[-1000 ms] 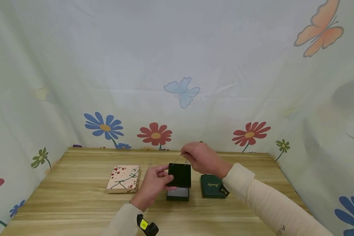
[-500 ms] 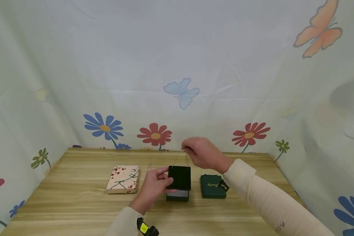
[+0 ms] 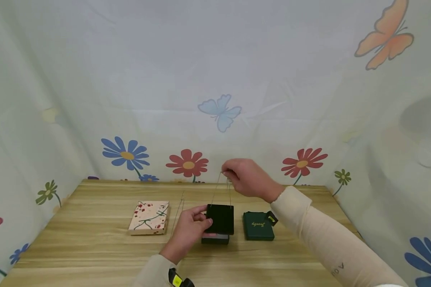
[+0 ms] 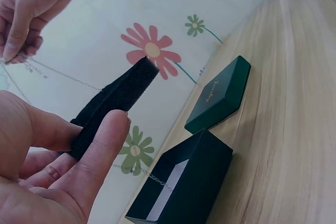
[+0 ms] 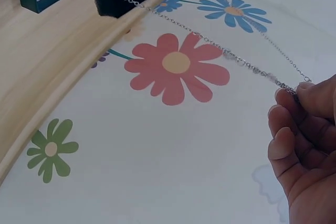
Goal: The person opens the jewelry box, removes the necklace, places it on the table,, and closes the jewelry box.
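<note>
My left hand (image 3: 190, 231) pinches a square black foam pad (image 3: 220, 219) by its left edge, between thumb and fingers. Raised above it, my right hand (image 3: 249, 179) pinches a fine silver chain necklace (image 5: 227, 54) with small clear beads. Two strands run taut from those fingertips down to the pad's upper edge. Below the pad stands an open dark green box (image 4: 210, 171) with a pale inside, partly hidden in the head view. A loose end of chain hangs over this box in the left wrist view.
Right of the open box lies the dark green lid (image 3: 258, 226) with gold lettering. A cream box with a blossom print (image 3: 150, 217) lies on the left of the wooden table (image 3: 93, 239). Another thin chain (image 3: 181, 203) shows beside that box. A flowered cloth hangs behind.
My right hand has risen with the necklace, and more chain shows between it and the pad. The left hand has lowered the pad slightly, covering more of the open box.
</note>
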Action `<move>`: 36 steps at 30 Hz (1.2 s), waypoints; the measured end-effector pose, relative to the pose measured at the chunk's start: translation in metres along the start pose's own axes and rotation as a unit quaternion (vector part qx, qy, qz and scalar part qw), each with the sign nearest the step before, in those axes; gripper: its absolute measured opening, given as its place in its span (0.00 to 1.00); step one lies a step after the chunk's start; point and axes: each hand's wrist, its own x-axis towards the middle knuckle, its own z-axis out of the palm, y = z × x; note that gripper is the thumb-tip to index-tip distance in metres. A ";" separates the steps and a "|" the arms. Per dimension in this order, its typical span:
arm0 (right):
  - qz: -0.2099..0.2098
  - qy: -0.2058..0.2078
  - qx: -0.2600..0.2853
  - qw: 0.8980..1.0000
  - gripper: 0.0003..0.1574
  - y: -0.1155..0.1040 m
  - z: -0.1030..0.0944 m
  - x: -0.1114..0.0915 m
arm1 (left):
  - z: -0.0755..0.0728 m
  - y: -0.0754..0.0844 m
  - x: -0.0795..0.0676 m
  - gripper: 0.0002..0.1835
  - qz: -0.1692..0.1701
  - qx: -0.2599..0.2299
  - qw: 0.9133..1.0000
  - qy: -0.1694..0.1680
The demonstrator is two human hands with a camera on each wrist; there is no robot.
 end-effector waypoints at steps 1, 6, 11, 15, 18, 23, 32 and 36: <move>0.003 0.001 0.000 1.000 0.06 0.000 -0.001 0.001 | 0.000 0.000 0.000 0.31 -0.001 0.001 1.000 0.001; 0.005 0.003 0.000 1.000 0.06 0.004 -0.005 0.003 | 0.002 -0.003 -0.003 0.31 -0.004 0.008 1.000 0.005; 0.005 0.009 -0.003 1.000 0.06 0.008 -0.010 0.007 | 0.001 -0.007 -0.004 0.31 -0.007 0.008 1.000 0.005; 0.014 0.015 -0.009 1.000 0.05 0.011 -0.015 0.010 | 0.001 -0.009 -0.004 0.31 -0.006 0.005 1.000 0.004; 0.016 0.017 -0.009 1.000 0.05 0.012 -0.018 0.011 | 0.001 -0.010 -0.005 0.32 -0.006 0.004 1.000 0.003; 0.010 0.017 -0.010 1.000 0.06 0.014 -0.022 0.014 | 0.001 -0.010 -0.005 0.32 -0.005 0.006 1.000 0.003; 0.045 0.018 -0.023 0.999 0.05 0.017 -0.023 0.017 | 0.003 -0.009 -0.007 0.30 -0.005 0.005 1.000 0.003; 0.074 0.022 -0.024 0.997 0.06 0.019 -0.022 0.017 | 0.003 -0.007 -0.009 0.30 -0.005 0.004 1.000 0.005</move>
